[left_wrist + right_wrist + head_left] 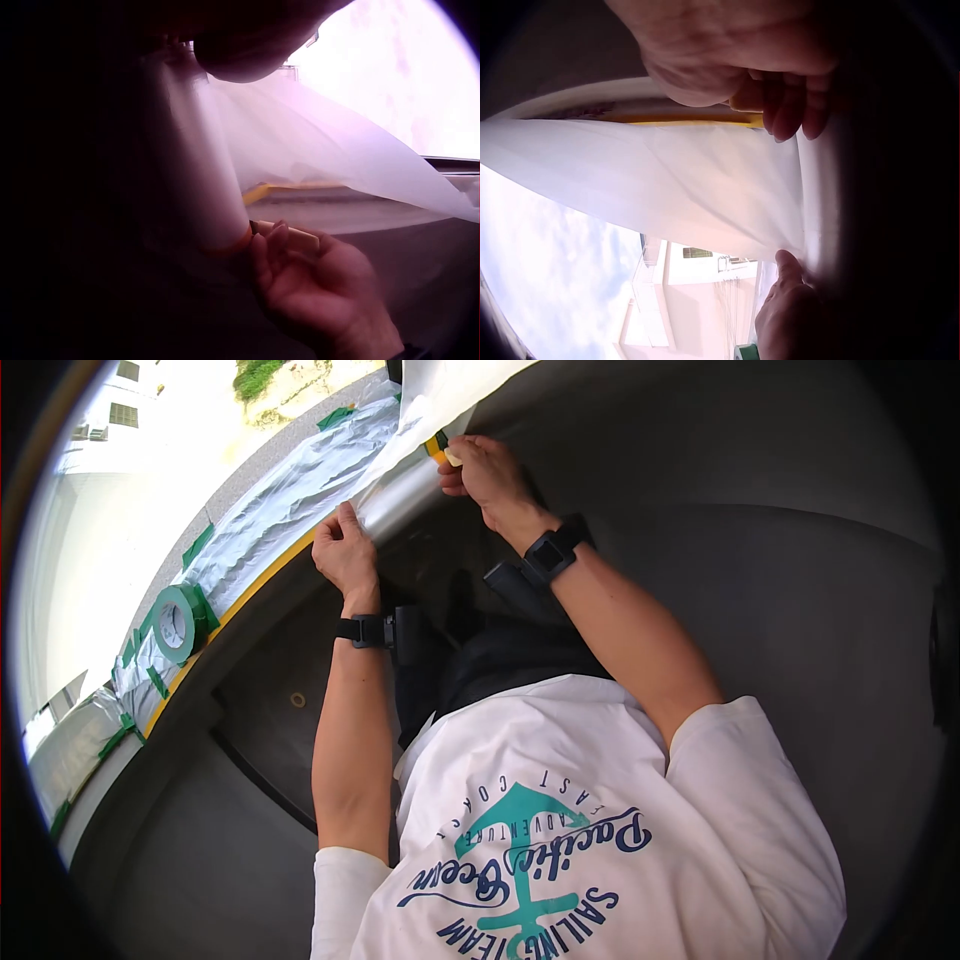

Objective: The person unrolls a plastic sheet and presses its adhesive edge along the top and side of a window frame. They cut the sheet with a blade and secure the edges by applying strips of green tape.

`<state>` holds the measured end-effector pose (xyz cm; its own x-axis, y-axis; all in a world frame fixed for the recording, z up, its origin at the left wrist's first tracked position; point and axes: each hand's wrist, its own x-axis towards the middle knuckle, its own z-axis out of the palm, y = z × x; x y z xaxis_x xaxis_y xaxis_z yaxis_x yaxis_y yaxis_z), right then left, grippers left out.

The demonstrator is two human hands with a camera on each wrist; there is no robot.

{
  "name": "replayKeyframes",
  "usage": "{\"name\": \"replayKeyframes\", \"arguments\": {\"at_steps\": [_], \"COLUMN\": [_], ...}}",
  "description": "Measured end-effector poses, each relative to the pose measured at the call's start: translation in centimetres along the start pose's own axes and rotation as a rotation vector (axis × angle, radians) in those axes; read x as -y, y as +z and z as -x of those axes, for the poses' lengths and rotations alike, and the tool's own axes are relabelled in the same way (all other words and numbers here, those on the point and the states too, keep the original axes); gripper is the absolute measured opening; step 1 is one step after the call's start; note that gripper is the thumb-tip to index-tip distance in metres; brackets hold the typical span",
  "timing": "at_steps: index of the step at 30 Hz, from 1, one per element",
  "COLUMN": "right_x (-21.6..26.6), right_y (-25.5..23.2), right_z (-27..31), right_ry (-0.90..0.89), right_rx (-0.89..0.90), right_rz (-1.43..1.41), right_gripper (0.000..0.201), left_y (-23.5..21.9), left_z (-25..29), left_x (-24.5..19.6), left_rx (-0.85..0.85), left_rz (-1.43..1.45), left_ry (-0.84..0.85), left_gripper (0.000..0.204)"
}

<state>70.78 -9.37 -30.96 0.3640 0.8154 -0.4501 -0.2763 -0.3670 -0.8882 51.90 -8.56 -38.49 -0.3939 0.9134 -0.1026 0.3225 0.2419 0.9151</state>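
In the head view my left hand [345, 555] pinches the lower edge of a thin white sheet [440, 395] between thumb and forefinger. My right hand [490, 480] is farther along the same edge, and its curled fingers pinch a small cream-coloured flat piece [296, 238], whose kind I cannot tell. A rounded, shiny white edge [400, 500] runs between the two hands. Yellow tape [432, 448] shows beside the right fingertips. In the right wrist view the left hand [784, 315] has a fingertip at the sheet's corner.
A roll of green tape [180, 622] sits on the ledge at left. Crinkled silvery film [290, 485], held by green tape strips, covers that ledge, with a yellow tape line [250, 588] along it. Dark curved panels [760, 580] surround the person. Outside stands a pale building [705, 300].
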Motion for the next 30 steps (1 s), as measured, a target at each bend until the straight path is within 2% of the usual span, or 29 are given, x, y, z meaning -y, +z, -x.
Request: {"name": "replayKeyframes", "arguments": {"at_steps": [2,10,26,30], "right_x": [-0.4,-1.3,-1.8,-1.3], "right_y": [-0.3,-0.9,0.8,0.6], "right_z": [-0.5,-1.1,-1.2,-0.6], "right_ry": [0.054,0.057,-0.025,-0.043], "right_rx": [0.053,0.130,0.079,0.065], "right_rz": [-0.001,0.010,0.175,0.190], "right_gripper": [0.027,0.025,0.029,0.027], "left_y": [-0.1,0.1,0.0,-0.6], "left_z": [0.0,-0.4,0.8,1.6], "left_x": [0.1,1.1,0.4,-0.3], "left_rx": [0.024,0.003,-0.051,0.024], "left_rz": [-0.054,-0.003,-0.029,0.005], "left_ry": [-0.007,0.064,0.109,0.101], "left_gripper": [0.038,0.038,0.038,0.035]}}
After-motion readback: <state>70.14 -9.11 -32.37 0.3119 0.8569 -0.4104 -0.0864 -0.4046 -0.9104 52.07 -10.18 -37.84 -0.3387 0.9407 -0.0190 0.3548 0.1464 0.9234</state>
